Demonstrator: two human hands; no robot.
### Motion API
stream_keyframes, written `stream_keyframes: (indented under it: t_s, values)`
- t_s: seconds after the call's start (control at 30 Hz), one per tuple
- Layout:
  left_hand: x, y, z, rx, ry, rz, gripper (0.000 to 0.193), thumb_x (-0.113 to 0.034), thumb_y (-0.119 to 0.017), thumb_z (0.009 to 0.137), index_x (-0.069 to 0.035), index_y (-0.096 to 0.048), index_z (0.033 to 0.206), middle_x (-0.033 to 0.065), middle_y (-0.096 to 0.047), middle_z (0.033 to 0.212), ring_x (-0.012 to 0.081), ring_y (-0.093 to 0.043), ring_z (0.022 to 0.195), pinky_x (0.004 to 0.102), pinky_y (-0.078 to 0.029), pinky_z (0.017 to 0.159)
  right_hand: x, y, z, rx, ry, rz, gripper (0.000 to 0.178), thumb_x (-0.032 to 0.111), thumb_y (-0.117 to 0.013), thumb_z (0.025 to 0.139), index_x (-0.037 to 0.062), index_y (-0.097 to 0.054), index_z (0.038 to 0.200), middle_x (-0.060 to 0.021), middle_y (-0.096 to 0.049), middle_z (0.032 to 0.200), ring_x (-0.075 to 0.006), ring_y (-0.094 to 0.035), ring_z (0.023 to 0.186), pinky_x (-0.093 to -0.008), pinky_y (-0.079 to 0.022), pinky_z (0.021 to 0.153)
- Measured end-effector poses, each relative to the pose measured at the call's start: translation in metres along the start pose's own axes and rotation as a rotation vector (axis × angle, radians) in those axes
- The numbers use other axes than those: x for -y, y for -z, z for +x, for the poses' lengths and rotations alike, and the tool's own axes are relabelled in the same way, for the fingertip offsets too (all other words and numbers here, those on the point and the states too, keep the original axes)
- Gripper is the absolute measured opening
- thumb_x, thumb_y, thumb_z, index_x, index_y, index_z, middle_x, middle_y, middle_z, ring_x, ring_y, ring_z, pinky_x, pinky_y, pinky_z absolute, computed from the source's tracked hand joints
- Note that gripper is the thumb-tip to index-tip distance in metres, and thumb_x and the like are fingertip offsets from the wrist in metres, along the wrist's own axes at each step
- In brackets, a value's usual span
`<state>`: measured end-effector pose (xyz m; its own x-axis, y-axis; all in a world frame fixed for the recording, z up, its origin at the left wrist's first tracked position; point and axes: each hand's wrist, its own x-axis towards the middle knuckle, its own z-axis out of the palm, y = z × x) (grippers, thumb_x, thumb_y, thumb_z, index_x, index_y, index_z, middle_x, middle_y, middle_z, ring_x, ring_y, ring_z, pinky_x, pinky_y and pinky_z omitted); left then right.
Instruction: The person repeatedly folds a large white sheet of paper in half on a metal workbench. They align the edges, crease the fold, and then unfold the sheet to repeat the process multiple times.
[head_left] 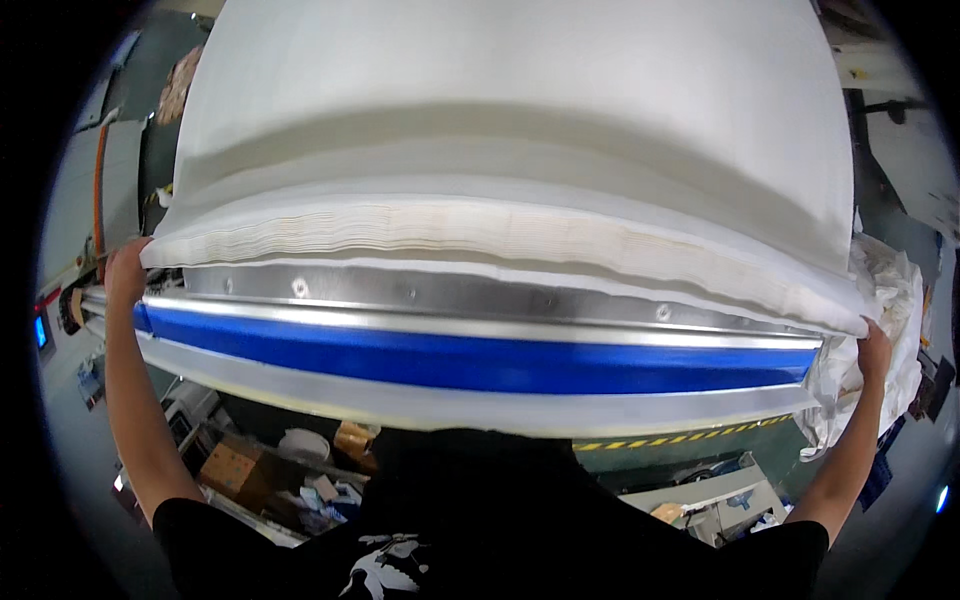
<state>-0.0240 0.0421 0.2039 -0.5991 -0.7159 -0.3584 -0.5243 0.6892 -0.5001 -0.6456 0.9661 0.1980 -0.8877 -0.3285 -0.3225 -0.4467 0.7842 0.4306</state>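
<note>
A wide stack of white fabric layers (430, 222) spans the middle, its near edge lifted and bowed toward me. My left hand (125, 268) is closed on the stack's left corner. At the opposite corner my right hand (873, 345) grips the same layered edge, fingers wrapped round it. Both arms are stretched wide. Under the raised edge shows a grey metal plate (450, 292) with several round fasteners. In front of it runs a blue strip (470, 362) between silver rails. The stack's far part lies as a broad white sheet (540, 60).
Crumpled white sheeting (895, 290) hangs by my right hand. Below the table's pale front edge (480, 408) are a cardboard box (235, 468) and a white bowl-like thing (304, 445) at left. A grey tray (740, 490) with small items sits at right, near yellow-black floor tape (690, 436).
</note>
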Motion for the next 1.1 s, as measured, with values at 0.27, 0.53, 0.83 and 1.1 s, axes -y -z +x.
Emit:
stream_keyframes:
  t_s: [0.27, 0.53, 0.83, 1.1]
  values:
    - [0.033, -0.129, -0.071, 0.494, -0.184, 0.246, 0.038, -0.005, -0.061, 0.070, -0.016, -0.065, 0.106, 0.0084, -0.065, 0.105, 0.0238, -0.059, 0.105, 0.0465, -0.034, 0.102, 0.008, -0.069, -0.069, 0.330, 0.154, -0.162, 0.035, 0.012, -0.062, 0.071, 0.0181, -0.065, 0.105, -0.0110, -0.067, 0.093, -0.0296, -0.063, 0.088, -0.0405, -0.049, 0.081]
    - [-0.028, -0.166, -0.087, 0.730, -0.306, 0.465, 0.015, -0.011, -0.061, 0.075, -0.011, -0.071, 0.086, 0.0087, -0.069, 0.094, 0.0256, -0.065, 0.093, 0.0402, -0.047, 0.079, 0.046, -0.089, -0.108, 0.569, 0.287, -0.372, 0.017, 0.018, -0.052, 0.079, 0.0122, -0.067, 0.086, -0.0100, -0.068, 0.085, -0.0294, -0.064, 0.083, -0.0432, -0.049, 0.078]
    - [-0.046, -0.194, -0.077, 0.731, -0.066, 0.408, 0.025, -0.022, -0.055, 0.085, -0.013, -0.069, 0.104, 0.0078, -0.065, 0.111, 0.0243, -0.059, 0.108, 0.0412, -0.046, 0.085, 0.032, -0.137, -0.106, 0.556, 0.284, -0.429, 0.020, 0.017, -0.049, 0.082, 0.0084, -0.067, 0.082, -0.0141, -0.066, 0.088, -0.0325, -0.062, 0.087, -0.0471, -0.047, 0.079]
    - [-0.052, -0.130, -0.055, 0.310, 0.405, 0.031, 0.028, -0.011, -0.052, 0.084, -0.010, -0.061, 0.111, 0.0121, -0.065, 0.107, 0.0307, -0.063, 0.096, 0.0411, -0.051, 0.079, 0.012, -0.166, -0.109, 0.495, 0.329, -0.318, 0.012, 0.017, -0.056, 0.076, 0.0090, -0.064, 0.080, -0.0108, -0.063, 0.085, -0.0317, -0.060, 0.084, -0.0459, -0.047, 0.075]
